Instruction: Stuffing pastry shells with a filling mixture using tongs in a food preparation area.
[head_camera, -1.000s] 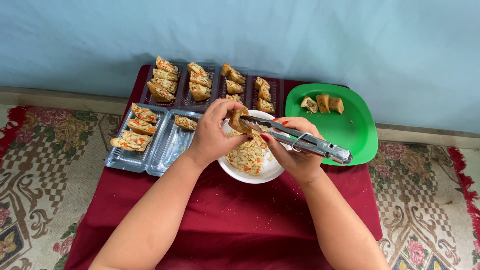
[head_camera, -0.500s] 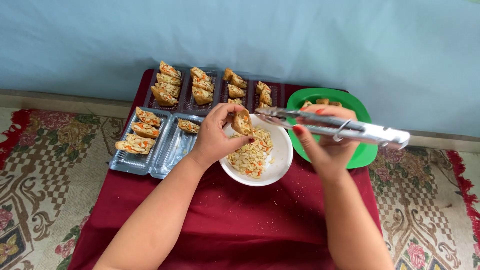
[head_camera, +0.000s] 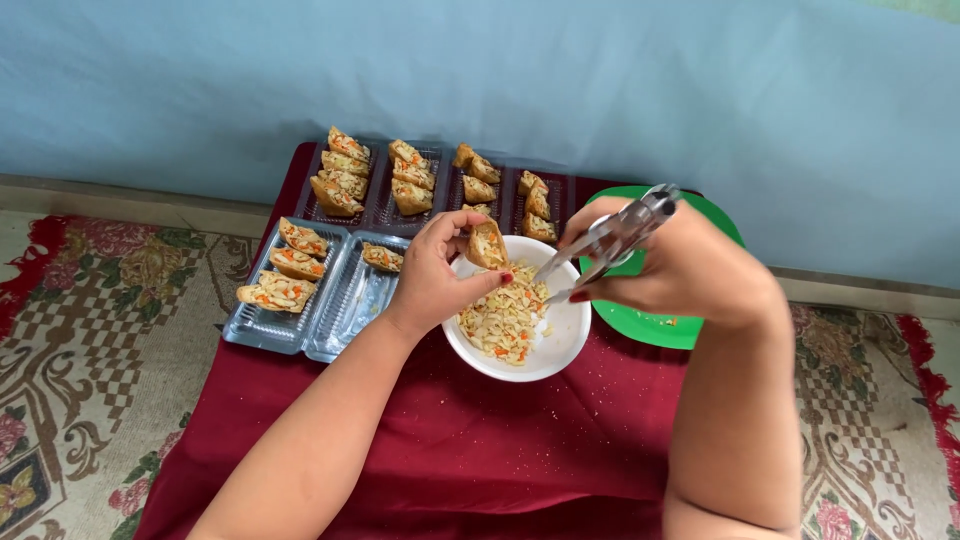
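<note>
Right now we hold a fried tofu pocket (head_camera: 487, 245) pinched in the fingers of our left hand (head_camera: 435, 275), its open end tilted over the rim of the white bowl (head_camera: 560, 345). Our right hand (head_camera: 675, 265) is closed around a pair of metal tongs (head_camera: 610, 240), whose tips point down into the shredded vegetable filling (head_camera: 505, 315) in the bowl, just beside the pocket. The bowl sits between our two hands on a dark red cloth (head_camera: 450, 440). Under our right hand lies a green plate (head_camera: 655, 325), mostly hidden by the wrist. To the left of our left hand are two clear plastic trays (head_camera: 340, 305) holding a few filled pockets, and beyond both hands, against the blue wall (head_camera: 600, 90), stands a dark tray row of more filled pockets (head_camera: 410, 180).
</note>
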